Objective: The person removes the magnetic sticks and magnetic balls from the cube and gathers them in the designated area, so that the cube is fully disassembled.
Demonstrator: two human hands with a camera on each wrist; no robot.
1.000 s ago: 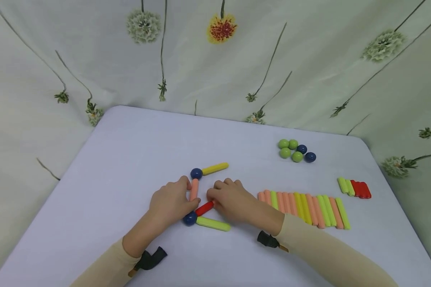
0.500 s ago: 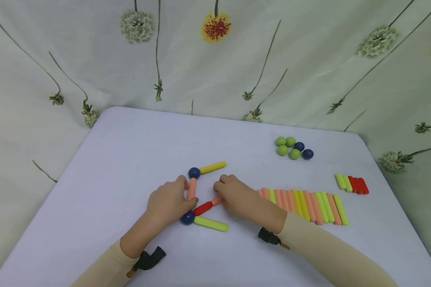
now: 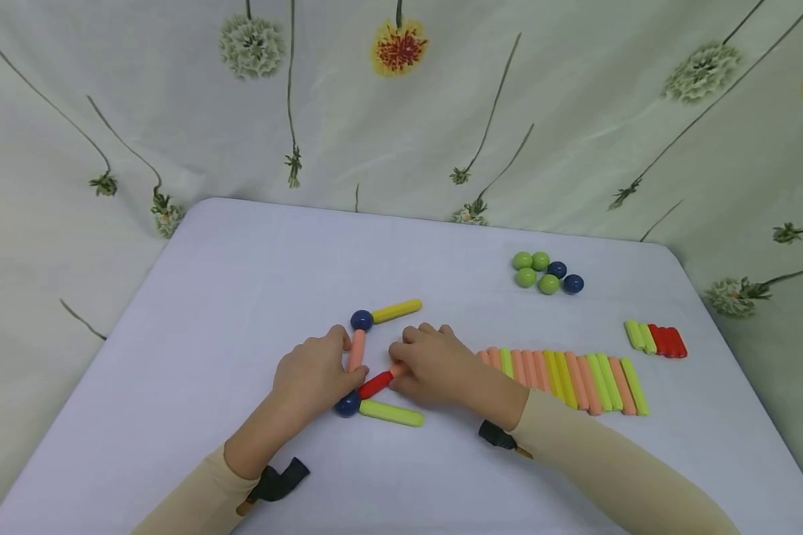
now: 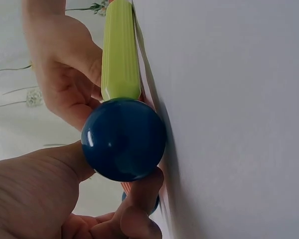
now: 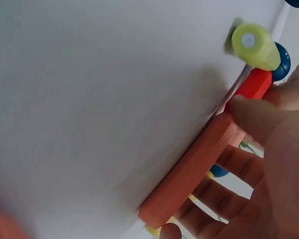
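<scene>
Two dark blue balls, the far one (image 3: 361, 320) and the near one (image 3: 347, 403), are linked by a pink stick (image 3: 357, 349). My left hand (image 3: 312, 375) holds this stick between thumb and fingers, close to the near ball (image 4: 123, 139). From the near ball run a lime stick (image 3: 392, 413) and a short red stick (image 3: 376, 385); a yellow stick (image 3: 397, 310) juts from the far ball. My right hand (image 3: 435, 368) grips a second pink stick (image 5: 184, 169) lying end to end with the red stick (image 5: 255, 83). Its thumb presses near their meeting point.
Right of my right hand lies a row of pink, lime and yellow sticks (image 3: 584, 383). Short lime and red sticks (image 3: 669, 342) sit farther right. Several green and blue balls (image 3: 549, 284) are grouped toward the back of the white table (image 3: 261, 260).
My right hand shifted right along the second pink stick, uncovering part of it, then came back left toward the red stick. My left hand has kept its hold on the linking stick.
</scene>
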